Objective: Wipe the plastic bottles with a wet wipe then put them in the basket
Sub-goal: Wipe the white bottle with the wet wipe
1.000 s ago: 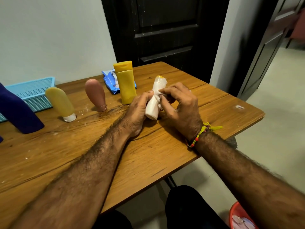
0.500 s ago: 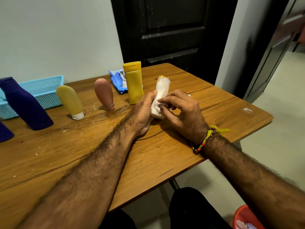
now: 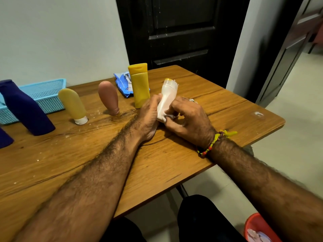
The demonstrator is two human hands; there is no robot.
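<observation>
A white plastic bottle (image 3: 167,96) with a yellowish top stands tilted at the middle of the wooden table (image 3: 122,159). My left hand (image 3: 148,117) grips its lower left side. My right hand (image 3: 188,117) pinches a white wet wipe (image 3: 168,117) against the bottle's lower part; more wipe shows at the bottle's top. Behind stand a tall yellow bottle (image 3: 139,84), a pink-brown tube (image 3: 108,97) and a pale yellow tube (image 3: 73,105), both upside down on their caps, and a dark blue bottle (image 3: 26,109). A light blue basket (image 3: 45,95) sits at the back left.
A blue wet-wipe pack (image 3: 122,83) lies behind the tall yellow bottle. Part of another dark blue thing (image 3: 5,138) shows at the left edge. A red bin (image 3: 258,229) stands on the floor at lower right. A black door is behind the table.
My right hand slid the wipe down from the bottle's upper part to its lower part. The view shifted so more of the left side of the table shows.
</observation>
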